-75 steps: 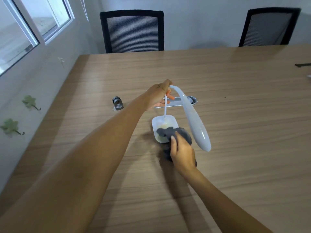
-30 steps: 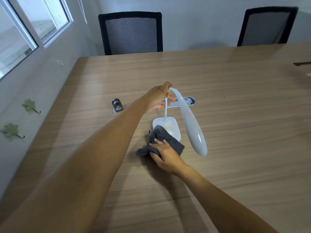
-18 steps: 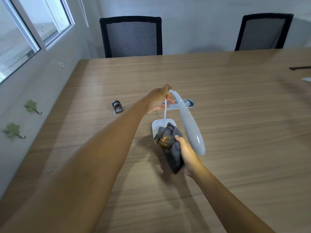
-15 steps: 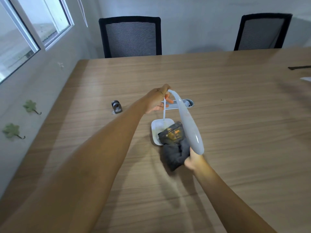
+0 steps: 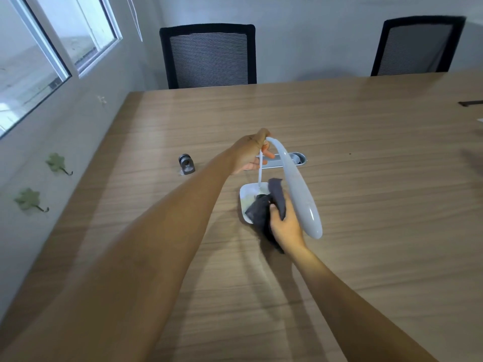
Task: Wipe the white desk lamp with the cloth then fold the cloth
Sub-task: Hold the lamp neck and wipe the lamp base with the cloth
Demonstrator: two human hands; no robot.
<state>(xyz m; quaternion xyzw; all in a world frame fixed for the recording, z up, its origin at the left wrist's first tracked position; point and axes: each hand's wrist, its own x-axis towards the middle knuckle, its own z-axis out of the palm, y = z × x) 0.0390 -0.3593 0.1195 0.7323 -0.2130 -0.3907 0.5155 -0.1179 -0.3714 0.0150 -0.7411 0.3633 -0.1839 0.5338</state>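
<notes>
Centrally, the left hand (image 5: 248, 155) pinches the white desk lamp (image 5: 298, 189) at its neck bend, at 12 o'clock of the base, while the right hand (image 5: 286, 224) clenches the soft, limp cloth (image 5: 264, 205) beside the seemingly light, tippable, bendable head.

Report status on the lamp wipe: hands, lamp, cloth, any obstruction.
Left hand grip on white desk lamp at its bend. Right hand grip on bunched grey cloth, over lamp base, beside lamp head. Cloth not folded. Nothing in the way.
</notes>
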